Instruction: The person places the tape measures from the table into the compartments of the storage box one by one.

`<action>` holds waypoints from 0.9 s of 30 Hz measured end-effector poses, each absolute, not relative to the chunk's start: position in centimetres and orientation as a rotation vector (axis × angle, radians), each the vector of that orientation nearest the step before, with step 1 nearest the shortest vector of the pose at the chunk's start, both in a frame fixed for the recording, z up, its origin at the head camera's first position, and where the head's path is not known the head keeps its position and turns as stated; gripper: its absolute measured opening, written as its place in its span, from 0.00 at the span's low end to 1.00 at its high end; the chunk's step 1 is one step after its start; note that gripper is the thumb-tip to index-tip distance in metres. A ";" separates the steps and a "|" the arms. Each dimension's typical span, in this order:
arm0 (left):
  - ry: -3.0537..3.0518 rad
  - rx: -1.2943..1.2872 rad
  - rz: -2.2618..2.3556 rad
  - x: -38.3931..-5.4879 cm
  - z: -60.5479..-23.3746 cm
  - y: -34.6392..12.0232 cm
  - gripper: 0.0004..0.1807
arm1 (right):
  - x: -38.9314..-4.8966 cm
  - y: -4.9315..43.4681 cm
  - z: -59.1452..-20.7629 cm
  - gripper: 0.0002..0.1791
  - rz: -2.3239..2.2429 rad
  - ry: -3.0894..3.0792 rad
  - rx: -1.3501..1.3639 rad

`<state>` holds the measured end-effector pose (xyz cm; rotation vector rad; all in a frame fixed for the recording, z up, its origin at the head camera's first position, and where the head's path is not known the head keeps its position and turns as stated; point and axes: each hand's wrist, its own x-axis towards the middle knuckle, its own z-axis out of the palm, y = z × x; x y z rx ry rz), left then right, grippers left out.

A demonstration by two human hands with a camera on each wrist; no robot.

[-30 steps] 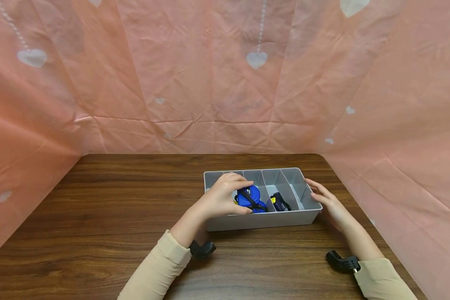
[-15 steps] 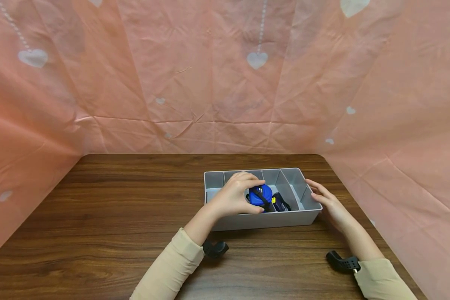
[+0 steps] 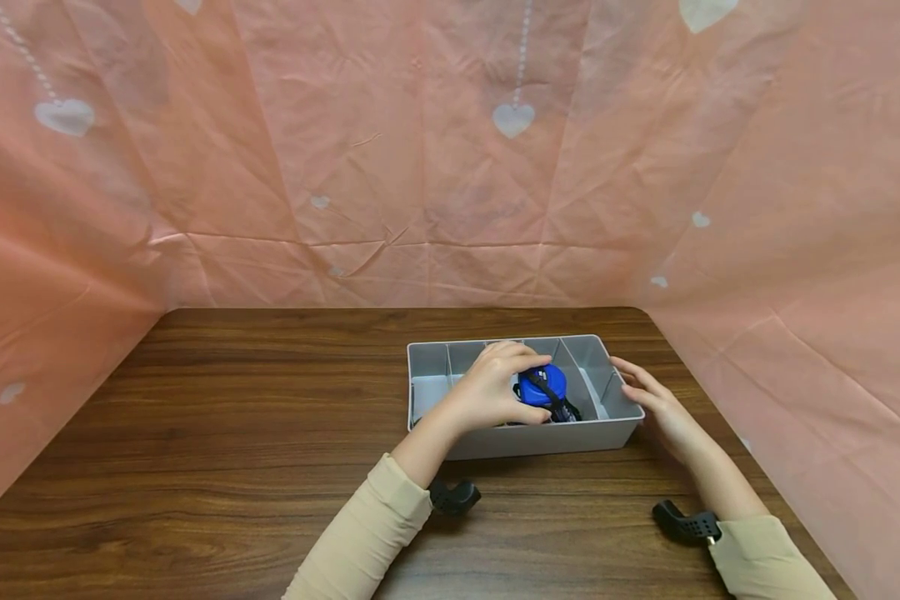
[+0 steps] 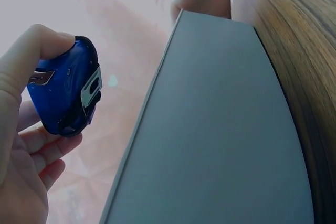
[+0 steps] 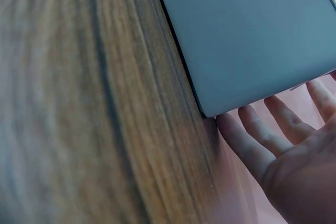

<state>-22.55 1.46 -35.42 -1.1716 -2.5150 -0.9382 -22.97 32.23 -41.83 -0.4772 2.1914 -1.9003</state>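
My left hand [image 3: 498,387] grips a blue tape measure [image 3: 543,385] with a black strap. It is raised over the grey divided box [image 3: 525,440], around its middle-right compartments. The left wrist view shows thumb and fingers on opposite sides of the tape measure [image 4: 65,85], clear above the box's rim. A metal piece shows on its side. My right hand [image 3: 663,417] touches the right end of the box with extended fingers, seen against its end wall in the right wrist view [image 5: 299,150]. Below the tape measure, a dark item in the box is mostly hidden.
The box stands on a brown wood-grain table [image 3: 270,433], towards its right side. Thin dividers split it into several compartments. Pink cloth [image 3: 420,167] with white hearts hangs behind and at both sides.
My left hand has carried the blue tape measure to the right over the box, uncovering the left compartments. The dark item is now largely covered. My right hand and the box have stayed put.
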 end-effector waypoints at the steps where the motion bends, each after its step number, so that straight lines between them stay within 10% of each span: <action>1: -2.512 -1.165 -0.941 -22.6 -35.4 1.6 0.38 | -23.0 32.2 -41.8 0.28 -1.900 2.189 -0.474; 27: -2.561 -1.081 -0.937 -23.4 -36.6 5.2 0.38 | -23.0 32.1 -42.0 0.28 -1.889 2.187 -0.471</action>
